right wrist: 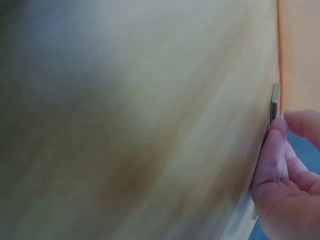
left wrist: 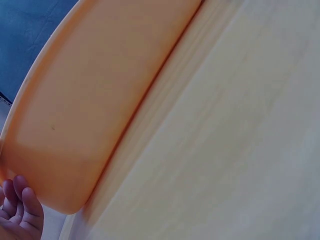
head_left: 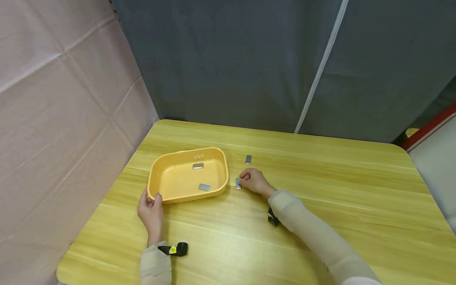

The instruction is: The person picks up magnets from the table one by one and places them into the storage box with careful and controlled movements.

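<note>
My left hand (head_left: 151, 215) grips the near left corner of a yellow plastic basin (head_left: 185, 198), thumb over the rim. In the left wrist view, the fingers (left wrist: 31, 205) curl beside the basin's wall (left wrist: 100, 90). Two small silver rectangular blocks lie inside: one block (head_left: 198, 166) near the far wall, another block (head_left: 204, 187) near the front. Right of the basin, my right hand (head_left: 255, 181) pinches the edge of a third silver block (head_left: 238, 183) on the table. The right wrist view shows this block (right wrist: 274, 102) at the fingertips.
Another silver block (head_left: 248, 159) lies on the wooden table (head_left: 338, 186) just beyond my right hand. A dark grey curtain (head_left: 231, 67) hangs behind the table, and a pale cloth wall (head_left: 64, 138) stands at the left. A red-edged white panel (head_left: 434, 158) is at the right.
</note>
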### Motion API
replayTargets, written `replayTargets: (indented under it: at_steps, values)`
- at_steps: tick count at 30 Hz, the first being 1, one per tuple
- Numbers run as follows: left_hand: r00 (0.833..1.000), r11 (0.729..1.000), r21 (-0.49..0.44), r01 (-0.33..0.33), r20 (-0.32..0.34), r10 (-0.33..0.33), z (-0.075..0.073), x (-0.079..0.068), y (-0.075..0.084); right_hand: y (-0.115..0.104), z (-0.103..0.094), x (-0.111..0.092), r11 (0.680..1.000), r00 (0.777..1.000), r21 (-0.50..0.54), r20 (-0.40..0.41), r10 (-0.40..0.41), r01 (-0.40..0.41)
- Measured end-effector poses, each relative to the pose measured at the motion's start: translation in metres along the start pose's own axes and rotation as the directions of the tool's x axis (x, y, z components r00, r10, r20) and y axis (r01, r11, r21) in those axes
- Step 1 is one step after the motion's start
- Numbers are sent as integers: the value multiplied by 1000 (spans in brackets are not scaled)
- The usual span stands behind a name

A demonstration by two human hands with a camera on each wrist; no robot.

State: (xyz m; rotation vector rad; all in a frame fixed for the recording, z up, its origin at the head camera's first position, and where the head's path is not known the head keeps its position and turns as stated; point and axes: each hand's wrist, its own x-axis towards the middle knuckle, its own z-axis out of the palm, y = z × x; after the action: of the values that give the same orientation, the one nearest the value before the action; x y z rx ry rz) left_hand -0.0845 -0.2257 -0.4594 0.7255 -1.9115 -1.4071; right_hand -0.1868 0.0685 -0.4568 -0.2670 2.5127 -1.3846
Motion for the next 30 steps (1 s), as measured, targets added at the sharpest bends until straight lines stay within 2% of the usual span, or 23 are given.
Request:
replayTargets:
  at_steps: [10,21,30]
  values:
    - [1000,1000,2,5,1,-5,-1,-1,2,-5,-1,0,998,1000,-59,8,28,-27]
    - [1000,1000,0,5,-2,-5,-1,0,1,-10,2,2,989,1000,-145,29,-1,5]
    - [1000,1000,12,3,-5,-3,-1,-1,1,-14,3,0,984,1000,-175,14,12,-9]
